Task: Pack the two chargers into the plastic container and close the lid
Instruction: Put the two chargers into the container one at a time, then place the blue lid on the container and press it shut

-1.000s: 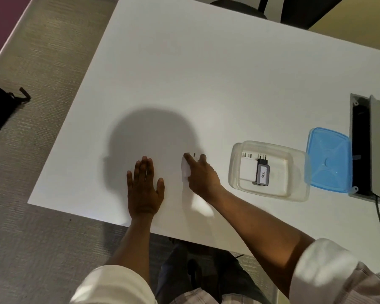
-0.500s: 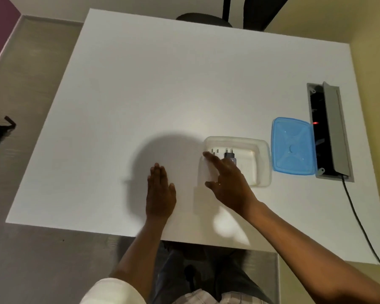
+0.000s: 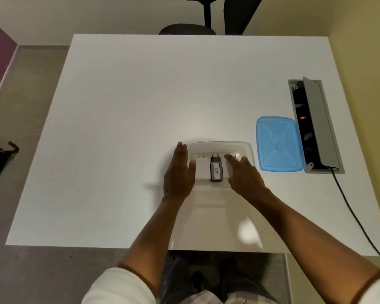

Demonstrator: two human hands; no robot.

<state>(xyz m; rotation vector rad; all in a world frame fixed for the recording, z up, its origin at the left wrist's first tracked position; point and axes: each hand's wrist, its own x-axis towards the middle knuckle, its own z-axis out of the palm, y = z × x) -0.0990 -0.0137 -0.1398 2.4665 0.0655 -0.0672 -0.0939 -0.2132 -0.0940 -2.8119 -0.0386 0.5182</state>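
Chargers (image 3: 215, 171), small, rigid and judged light, lie inside the clear plastic container (image 3: 246, 148) on the desk (image 3: 140, 106). Left hand (image 3: 180, 174) flat beside it; right hand (image 3: 244, 176) spread, holding nothing. Blue lid (image 3: 279, 143), thin and flexible, is best lifted by its rim.

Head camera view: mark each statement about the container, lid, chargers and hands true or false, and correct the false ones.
1. The blue lid is on the container. False: it lies on the table to the container's right.
2. A dark charger with a white label lies in the container. True.
3. The left hand is at the container's left side. True.
4. The right hand holds the lid. False: it is over the container's right part.
5. The table's socket box is open. True.
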